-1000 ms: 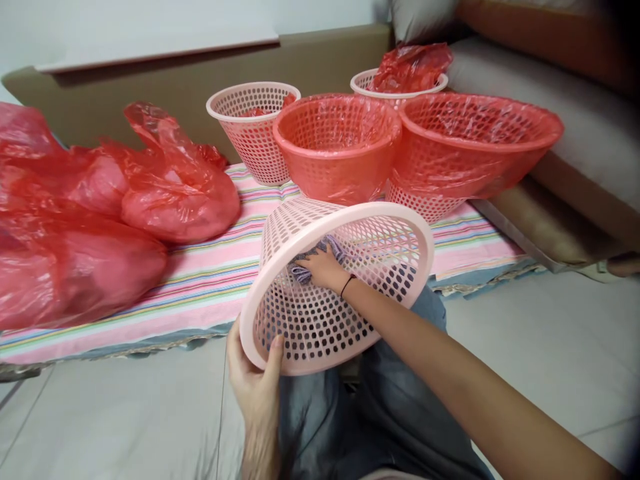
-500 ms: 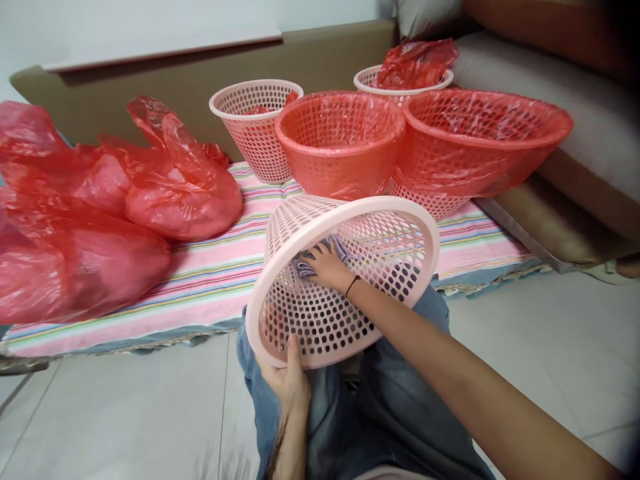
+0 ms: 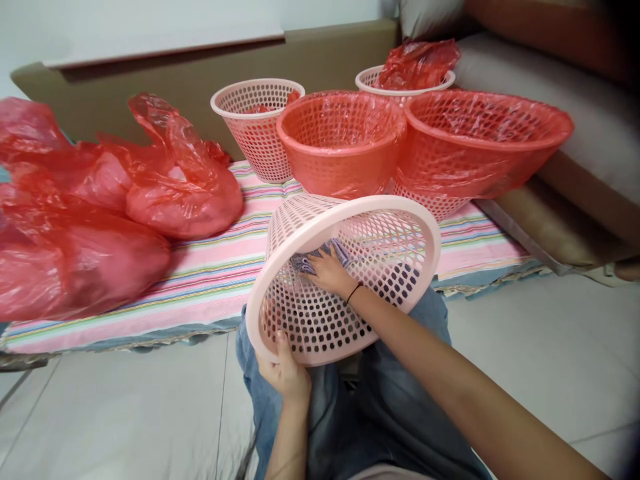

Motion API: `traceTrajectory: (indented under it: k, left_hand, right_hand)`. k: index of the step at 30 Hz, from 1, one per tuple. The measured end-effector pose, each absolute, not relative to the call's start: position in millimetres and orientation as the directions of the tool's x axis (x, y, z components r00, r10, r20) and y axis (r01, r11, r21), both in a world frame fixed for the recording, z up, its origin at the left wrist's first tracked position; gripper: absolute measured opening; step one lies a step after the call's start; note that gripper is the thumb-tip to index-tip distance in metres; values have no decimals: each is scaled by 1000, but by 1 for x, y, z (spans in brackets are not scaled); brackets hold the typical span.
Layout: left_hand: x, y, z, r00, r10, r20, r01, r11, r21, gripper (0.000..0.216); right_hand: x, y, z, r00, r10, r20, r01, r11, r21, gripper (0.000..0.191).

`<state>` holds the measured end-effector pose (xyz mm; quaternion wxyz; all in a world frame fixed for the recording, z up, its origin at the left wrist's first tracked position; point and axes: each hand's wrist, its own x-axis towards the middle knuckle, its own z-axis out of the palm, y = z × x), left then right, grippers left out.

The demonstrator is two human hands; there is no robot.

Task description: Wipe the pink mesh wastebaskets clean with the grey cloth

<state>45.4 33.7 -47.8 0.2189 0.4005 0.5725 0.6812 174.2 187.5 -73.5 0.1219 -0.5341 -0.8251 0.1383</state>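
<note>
A pale pink plastic basket (image 3: 345, 212) with a holed wall lies tilted over my knees, its wide mouth facing me. My left hand (image 3: 287, 373) grips the lower left of its rim, thumb on the inside and the fingers beneath hidden. Deep in the basket, my right hand (image 3: 327, 270) presses a purple-grey cloth (image 3: 303, 262) against the inner wall and bottom. The fingers of that hand are spread over the cloth, which bunches out around them. A dark band circles the right wrist.
Red plastic bags (image 3: 185, 193) with bulky contents lie at left on a striped cloth (image 3: 200, 267). Behind stand two baskets lined with red plastic, a left one (image 3: 343, 160) and a right one (image 3: 480, 160). Two pale baskets (image 3: 257, 143) holding red plastic stand farther back. Grey cushions (image 3: 540, 100) rise at right.
My right hand has shifted slightly with the cloth inside the basket. The left thumb has slid a little leftward along the rim. The basket stays almost in place.
</note>
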Motion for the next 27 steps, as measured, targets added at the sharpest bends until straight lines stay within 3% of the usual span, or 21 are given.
traceTrajectory:
  k: [12,19,23,27]
  left_hand:
    - [48,31,-53,-696,679,233,78,-251,965,44]
    - [44,31,-47,-709,669,222,96,-221,971,44]
    - [38,31,-46,-689,683,244,157,-188,970,38]
    - [34,37,-38,-653,687,319,236,-216,948,45]
  right_hand:
    - [179,103,-44,-402,915,41,763,359,-538,54]
    - [192,12,-19,-412,911,-1,548,246,-799,60]
    - [200,-23,1,-410,911,-35,429,159,-889,62]
    - [209,-45,1,-351,935,-55,306,59,-950,67]
